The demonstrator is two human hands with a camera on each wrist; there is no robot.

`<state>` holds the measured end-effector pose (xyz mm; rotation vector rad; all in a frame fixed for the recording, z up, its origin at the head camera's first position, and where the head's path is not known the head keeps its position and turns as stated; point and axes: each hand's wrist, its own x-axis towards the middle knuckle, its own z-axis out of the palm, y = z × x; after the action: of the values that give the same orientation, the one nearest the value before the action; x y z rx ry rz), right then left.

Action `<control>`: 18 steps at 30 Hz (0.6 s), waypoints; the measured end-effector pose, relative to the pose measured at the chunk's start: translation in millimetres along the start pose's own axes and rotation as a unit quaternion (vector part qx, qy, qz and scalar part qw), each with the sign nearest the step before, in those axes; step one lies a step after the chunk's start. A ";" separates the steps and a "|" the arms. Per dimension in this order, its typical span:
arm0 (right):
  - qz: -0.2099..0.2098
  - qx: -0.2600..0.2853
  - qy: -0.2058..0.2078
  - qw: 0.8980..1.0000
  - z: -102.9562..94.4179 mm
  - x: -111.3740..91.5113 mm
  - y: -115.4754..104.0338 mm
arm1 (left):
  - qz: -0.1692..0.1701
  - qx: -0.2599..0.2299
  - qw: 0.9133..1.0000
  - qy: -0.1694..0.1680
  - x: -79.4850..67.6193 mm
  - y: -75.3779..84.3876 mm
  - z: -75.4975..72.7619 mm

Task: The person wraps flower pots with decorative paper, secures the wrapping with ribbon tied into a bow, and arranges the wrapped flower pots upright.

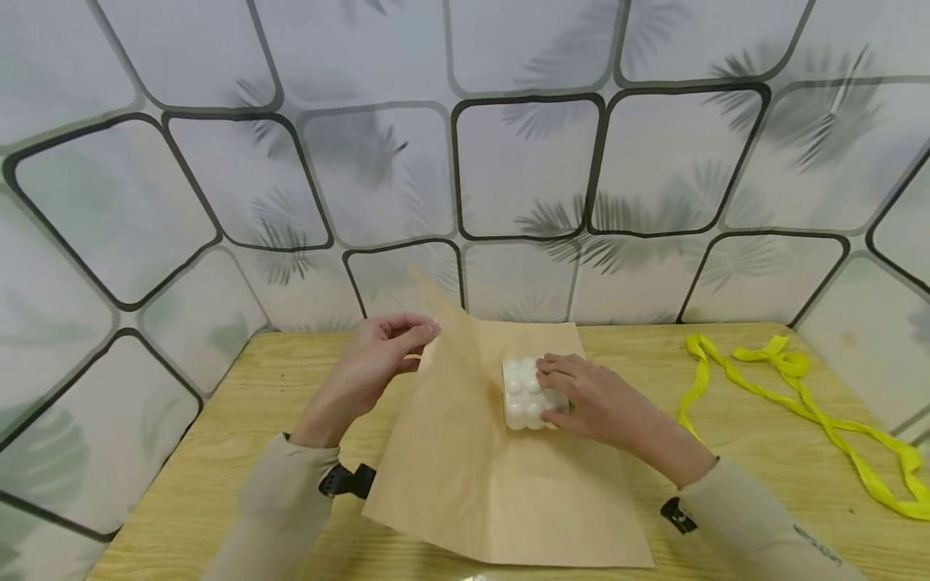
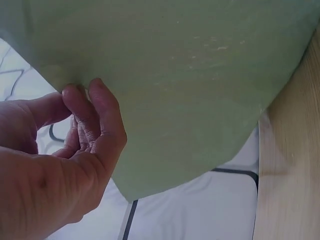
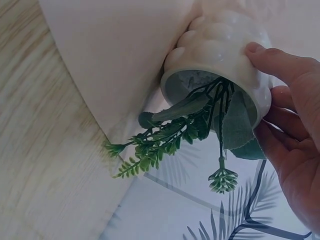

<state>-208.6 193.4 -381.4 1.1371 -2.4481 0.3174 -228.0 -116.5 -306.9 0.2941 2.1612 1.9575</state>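
Observation:
A sheet of brown wrapping paper (image 1: pixel 559 500) lies on the table, creased down its middle. My left hand (image 1: pixel 381 355) pinches its left edge between thumb and fingers, and that half is raised. The left wrist view shows the underside of the lifted paper (image 2: pixel 190 110), greenish in shade, with the left hand (image 2: pixel 95 135) at its edge. My right hand (image 1: pixel 592 395) holds a white bumpy pot (image 1: pixel 523 391) over the right half, near the crease. Leafy green sprigs (image 3: pixel 185 125) stick out of the pot's mouth in the right wrist view; the head view hides them.
A long yellow ribbon (image 1: pixel 821 411) lies loosely twisted at the table's right side. The wooden table (image 1: pixel 218 436) meets a wall covering (image 1: pixel 523 169) with a leaf and grid pattern at the back. Each wrist carries a black strap.

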 end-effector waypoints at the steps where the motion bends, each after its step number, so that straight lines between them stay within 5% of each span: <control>1: -0.001 -0.002 0.000 1.000 -0.3 0.1 -0.2 | 0.003 -0.003 1.000 -0.001 1.2 0.8 3.2; 18: -0.022 -0.015 0.014 1.000 0.3 0.0 1.1 | 0.040 -0.043 0.998 -0.027 17.3 7.8 54.3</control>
<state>-209.6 194.0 -381.6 1.1642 -2.3922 0.2811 -229.0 -59.0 -304.7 0.4194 2.0545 2.0543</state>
